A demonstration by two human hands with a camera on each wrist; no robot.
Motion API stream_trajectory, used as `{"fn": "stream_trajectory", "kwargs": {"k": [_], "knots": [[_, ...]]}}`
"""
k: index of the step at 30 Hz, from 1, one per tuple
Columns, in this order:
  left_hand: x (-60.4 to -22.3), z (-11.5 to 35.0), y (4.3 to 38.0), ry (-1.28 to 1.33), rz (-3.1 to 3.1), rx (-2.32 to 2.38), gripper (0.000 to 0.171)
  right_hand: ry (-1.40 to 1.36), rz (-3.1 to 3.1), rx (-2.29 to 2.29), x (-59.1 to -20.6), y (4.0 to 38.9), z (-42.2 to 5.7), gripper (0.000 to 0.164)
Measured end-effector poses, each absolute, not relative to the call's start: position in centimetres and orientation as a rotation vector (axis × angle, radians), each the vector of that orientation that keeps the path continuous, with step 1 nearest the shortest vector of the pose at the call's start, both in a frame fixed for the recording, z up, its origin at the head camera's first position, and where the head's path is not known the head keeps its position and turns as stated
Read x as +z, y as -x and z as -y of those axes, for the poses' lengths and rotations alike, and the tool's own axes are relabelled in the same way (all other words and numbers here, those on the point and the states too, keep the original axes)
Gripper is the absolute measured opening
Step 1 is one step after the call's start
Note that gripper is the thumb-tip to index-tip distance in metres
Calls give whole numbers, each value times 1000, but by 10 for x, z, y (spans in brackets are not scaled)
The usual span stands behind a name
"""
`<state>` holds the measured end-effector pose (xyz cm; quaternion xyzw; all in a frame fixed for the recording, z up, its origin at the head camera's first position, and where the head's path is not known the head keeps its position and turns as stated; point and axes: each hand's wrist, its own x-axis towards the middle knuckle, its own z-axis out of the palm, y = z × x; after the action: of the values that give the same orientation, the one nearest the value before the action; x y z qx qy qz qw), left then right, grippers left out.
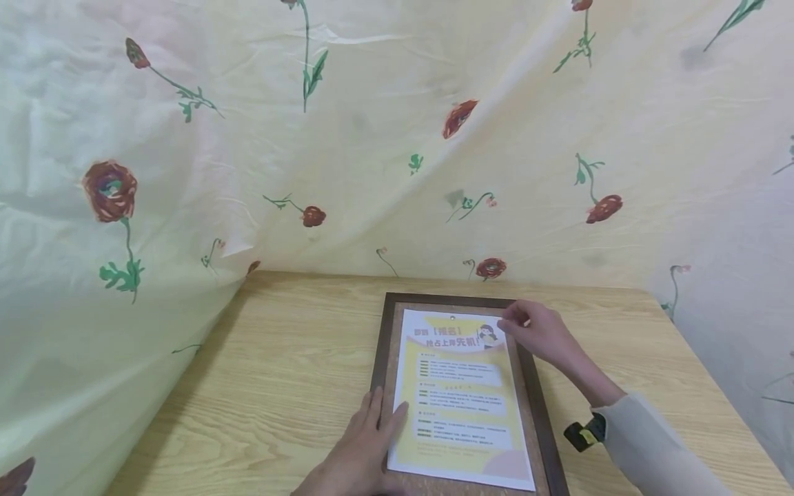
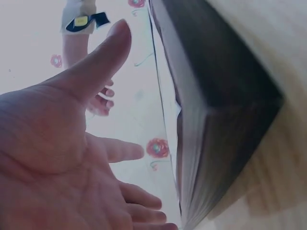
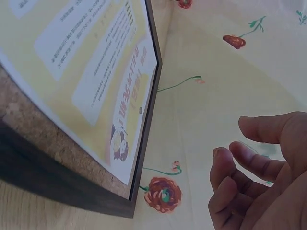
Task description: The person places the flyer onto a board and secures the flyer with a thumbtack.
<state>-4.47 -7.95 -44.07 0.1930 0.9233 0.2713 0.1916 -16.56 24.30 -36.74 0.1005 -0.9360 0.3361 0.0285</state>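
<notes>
A paper poster (image 1: 462,413) with yellow areas and printed text lies on a cork board (image 3: 50,129) with a dark brown frame (image 1: 544,420). A small round pin (image 1: 452,317) sits at the poster's top middle. My left hand (image 1: 362,441) is at the frame's left side, its thumb reaching over the poster's left edge; in the left wrist view its fingers are extended and grip nothing. Over the poster's upper right corner in the head view is my right hand (image 1: 540,334). The right wrist view shows that hand's fingers (image 3: 223,167) loosely bent, thumb apart, nothing between them.
The board lies on a light wooden table (image 1: 279,358). A pale cloth (image 1: 347,158) with red flowers hangs behind and to the sides. A black and yellow strap device (image 1: 586,432) is on the right wrist by the sleeve (image 1: 651,441).
</notes>
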Motion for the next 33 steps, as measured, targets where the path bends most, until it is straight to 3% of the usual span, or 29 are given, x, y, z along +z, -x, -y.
{"fn": "stream_trajectory", "kwargs": {"k": [19, 33], "knots": [[-424, 113, 57, -567, -2789, 837, 114, -375, 2891, 812, -361, 131, -251, 17], [-422, 134, 73, -527, -2932, 867, 103, -435, 2820, 635, -371, 111, -267, 27]]}}
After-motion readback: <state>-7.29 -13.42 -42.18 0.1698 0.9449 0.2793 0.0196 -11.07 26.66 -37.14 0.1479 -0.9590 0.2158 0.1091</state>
